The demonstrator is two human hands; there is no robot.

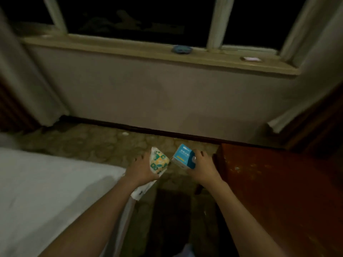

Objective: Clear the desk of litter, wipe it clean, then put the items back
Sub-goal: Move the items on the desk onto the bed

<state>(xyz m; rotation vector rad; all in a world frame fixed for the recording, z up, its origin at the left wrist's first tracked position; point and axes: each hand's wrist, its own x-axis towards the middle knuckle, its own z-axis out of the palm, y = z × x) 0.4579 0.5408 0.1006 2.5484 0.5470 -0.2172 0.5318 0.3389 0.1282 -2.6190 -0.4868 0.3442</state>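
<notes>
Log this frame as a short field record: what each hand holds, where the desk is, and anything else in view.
left hand: grips a green and yellow patterned packet
right hand: grips a blue and white box
position of items: held in the air over the floor, between bed and desk
desk: red-brown, to the right, small pale specks on top
bed: white sheet, to the left
windowsill: a blue object and a pinkish flat object
window: dark outside

A single wide-angle head view looks forward and down from close above both forearms, facing the pale wall (148,101) and dark-paned window (141,17) at twelve o'clock, white bed (46,191) at eight o'clock, reddish-brown wooden desk (278,182) at four o'clock.
</notes>
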